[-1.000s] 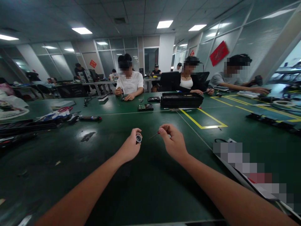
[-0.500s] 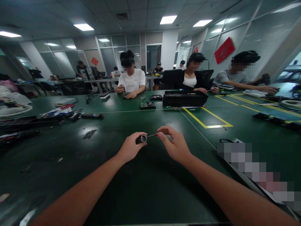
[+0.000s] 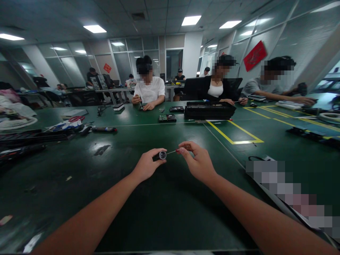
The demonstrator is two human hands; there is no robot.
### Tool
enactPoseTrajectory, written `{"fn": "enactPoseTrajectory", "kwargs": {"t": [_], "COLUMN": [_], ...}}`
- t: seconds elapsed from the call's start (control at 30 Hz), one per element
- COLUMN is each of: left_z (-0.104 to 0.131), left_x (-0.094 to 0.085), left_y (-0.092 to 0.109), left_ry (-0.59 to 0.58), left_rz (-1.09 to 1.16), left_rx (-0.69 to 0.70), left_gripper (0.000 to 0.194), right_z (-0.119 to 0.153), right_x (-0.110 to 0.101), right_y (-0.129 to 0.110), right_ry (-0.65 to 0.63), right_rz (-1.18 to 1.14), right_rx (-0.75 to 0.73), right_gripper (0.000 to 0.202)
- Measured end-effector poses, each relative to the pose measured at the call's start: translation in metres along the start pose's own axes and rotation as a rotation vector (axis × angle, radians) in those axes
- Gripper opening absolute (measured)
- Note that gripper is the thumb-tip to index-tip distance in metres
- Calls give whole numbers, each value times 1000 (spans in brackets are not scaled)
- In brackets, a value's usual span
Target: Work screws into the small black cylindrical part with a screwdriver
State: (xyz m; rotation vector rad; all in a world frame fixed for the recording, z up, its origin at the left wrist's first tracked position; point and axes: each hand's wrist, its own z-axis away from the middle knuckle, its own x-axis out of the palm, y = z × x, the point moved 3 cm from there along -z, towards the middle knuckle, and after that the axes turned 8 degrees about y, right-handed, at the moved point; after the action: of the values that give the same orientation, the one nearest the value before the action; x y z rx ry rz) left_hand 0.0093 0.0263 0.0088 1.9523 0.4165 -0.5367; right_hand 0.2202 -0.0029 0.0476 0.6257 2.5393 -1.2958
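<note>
Left hand [image 3: 147,164]: while thumb and fingers curl around a dark cylinder [image 3: 162,155], we see its round end.
Right hand [image 3: 200,161]: we note fingertips pinching a thin-shafted tool [image 3: 171,152] near its red part.
Shaft: we see it point toward the cylinder; contact we cannot tell.
Place: over the green tabletop [image 3: 170,212].
</note>
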Motion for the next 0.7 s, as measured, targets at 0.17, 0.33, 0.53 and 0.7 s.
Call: {"fn": "enactPoseTrajectory", "kwargs": {"t": [0.17, 0.33, 0.53, 0.7], "left_z": [0, 0, 1, 0], "left_x": [0, 0, -1, -3], "left_y": [1, 3, 5, 2], "left_ry": [-5, -15, -10, 21], "left_rz": [-1, 4, -13, -20], "left_rx": [32, 54, 46, 41], "left_gripper": [40, 39, 38, 41], "right_z": [-1, -5, -5, -3], "right_x": [4, 10, 2, 1], "right_y": [8, 17, 12, 4], "right_ry": [15, 50, -9, -42], "right_rz": [-89, -274, 37, 293], "right_rx": [80, 270, 246, 124], "right_gripper": [23, 25, 37, 63]}}
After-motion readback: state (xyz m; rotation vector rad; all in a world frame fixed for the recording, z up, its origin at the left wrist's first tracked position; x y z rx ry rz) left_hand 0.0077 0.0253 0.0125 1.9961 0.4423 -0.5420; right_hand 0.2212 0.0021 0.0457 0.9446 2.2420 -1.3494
